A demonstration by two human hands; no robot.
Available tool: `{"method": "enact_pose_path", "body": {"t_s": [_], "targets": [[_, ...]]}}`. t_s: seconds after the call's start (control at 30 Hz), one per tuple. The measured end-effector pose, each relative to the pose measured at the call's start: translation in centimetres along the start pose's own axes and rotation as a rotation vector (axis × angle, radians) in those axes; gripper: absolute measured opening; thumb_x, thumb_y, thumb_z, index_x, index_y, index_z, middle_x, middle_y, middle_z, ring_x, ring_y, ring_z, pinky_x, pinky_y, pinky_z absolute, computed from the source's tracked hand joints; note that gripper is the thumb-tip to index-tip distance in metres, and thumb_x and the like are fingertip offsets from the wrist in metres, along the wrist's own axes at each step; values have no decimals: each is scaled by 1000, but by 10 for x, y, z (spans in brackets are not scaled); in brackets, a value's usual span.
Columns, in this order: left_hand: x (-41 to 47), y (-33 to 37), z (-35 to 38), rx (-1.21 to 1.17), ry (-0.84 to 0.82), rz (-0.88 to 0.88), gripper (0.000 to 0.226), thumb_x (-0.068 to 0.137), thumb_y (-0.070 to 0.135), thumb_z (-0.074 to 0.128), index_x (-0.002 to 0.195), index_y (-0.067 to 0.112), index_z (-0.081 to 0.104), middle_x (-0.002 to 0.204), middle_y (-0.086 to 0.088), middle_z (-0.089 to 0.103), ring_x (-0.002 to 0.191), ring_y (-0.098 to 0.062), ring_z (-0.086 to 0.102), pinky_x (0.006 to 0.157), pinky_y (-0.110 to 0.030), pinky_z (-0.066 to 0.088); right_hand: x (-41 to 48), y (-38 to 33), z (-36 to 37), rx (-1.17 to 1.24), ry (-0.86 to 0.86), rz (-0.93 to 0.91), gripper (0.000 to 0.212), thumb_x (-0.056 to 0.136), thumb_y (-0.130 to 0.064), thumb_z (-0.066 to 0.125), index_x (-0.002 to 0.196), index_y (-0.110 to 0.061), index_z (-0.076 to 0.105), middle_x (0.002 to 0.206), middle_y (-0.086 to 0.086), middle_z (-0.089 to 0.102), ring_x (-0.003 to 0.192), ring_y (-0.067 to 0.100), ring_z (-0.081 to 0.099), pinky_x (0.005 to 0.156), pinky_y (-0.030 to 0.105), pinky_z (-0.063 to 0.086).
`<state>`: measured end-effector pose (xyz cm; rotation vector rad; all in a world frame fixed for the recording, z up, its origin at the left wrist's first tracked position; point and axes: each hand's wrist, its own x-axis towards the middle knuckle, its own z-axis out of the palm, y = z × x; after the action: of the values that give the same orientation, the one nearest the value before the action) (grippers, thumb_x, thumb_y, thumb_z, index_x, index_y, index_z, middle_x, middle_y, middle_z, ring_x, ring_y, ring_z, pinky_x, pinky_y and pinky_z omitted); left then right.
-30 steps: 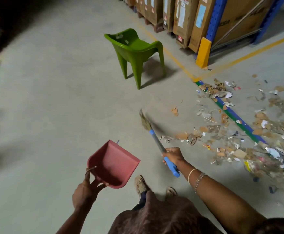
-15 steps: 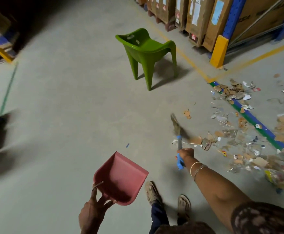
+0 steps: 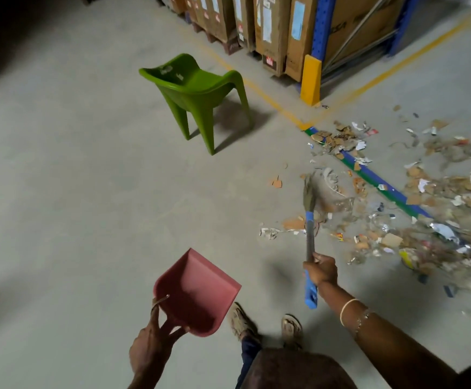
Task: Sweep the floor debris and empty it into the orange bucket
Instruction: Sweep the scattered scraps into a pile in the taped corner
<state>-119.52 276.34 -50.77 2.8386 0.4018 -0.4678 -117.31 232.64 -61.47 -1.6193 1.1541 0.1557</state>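
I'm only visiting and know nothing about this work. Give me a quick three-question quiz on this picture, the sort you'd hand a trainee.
1. True or false: the pink dustpan already has debris in it.
2. Which hand grips the broom? A) left hand B) right hand
3. Fill in: the chair standing on the floor is ____.
Key: 1 false, it looks empty; 2 B; 3 green.

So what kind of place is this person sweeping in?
Most likely a warehouse or stockroom. Tall cardboard cartons stand in a row beside blue racking with a yellow post guard, and yellow lines are painted on the bare concrete floor.
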Motion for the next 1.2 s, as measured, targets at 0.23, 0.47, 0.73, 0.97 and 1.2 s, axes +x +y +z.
{"method": "enact_pose_path", "body": {"t_s": [0.23, 0.47, 0.73, 0.97, 1.2], "targets": [[1, 46, -4, 68, 7, 49, 99, 58, 88, 67, 143, 53, 29, 82, 4, 73, 83, -29, 70, 60, -34, 46, -18, 29, -21, -43, -326, -33, 33, 76, 7, 67, 98, -16, 74, 59, 11, 63, 50, 26, 60, 48, 30, 48], [-6, 49, 6, 67, 25, 43, 104, 56, 90, 65, 145, 52, 27, 84, 0, 74, 84, -31, 71, 61, -35, 47, -33, 58, -8, -130, -363, 109, 13, 71, 5, 70, 81, -3, 70, 56, 15, 60, 45, 27, 60, 43, 31, 49], [-21, 32, 17, 34, -4, -32, 108, 55, 93, 64, 146, 49, 25, 92, -7, 74, 85, -35, 70, 69, -39, 53, 1, 76, -55, 6, -8, 234, 4, 70, 0, 74, 74, -1, 75, 52, 13, 66, 47, 28, 67, 49, 35, 58], [-28, 21, 21, -12, -49, -72, 108, 47, 98, 61, 141, 57, 27, 81, -3, 70, 76, -33, 67, 65, -39, 54, 36, 54, -97, 160, 272, 268, 16, 61, -12, 77, 72, -1, 71, 64, 14, 71, 62, 30, 73, 69, 46, 63], [-21, 38, 21, 32, -39, -16, 106, 57, 92, 62, 146, 46, 27, 94, -10, 74, 85, -36, 69, 67, -39, 50, 13, 53, -116, 149, 295, 156, 8, 67, -9, 78, 74, -10, 75, 61, 9, 69, 54, 24, 70, 65, 41, 62]]}}
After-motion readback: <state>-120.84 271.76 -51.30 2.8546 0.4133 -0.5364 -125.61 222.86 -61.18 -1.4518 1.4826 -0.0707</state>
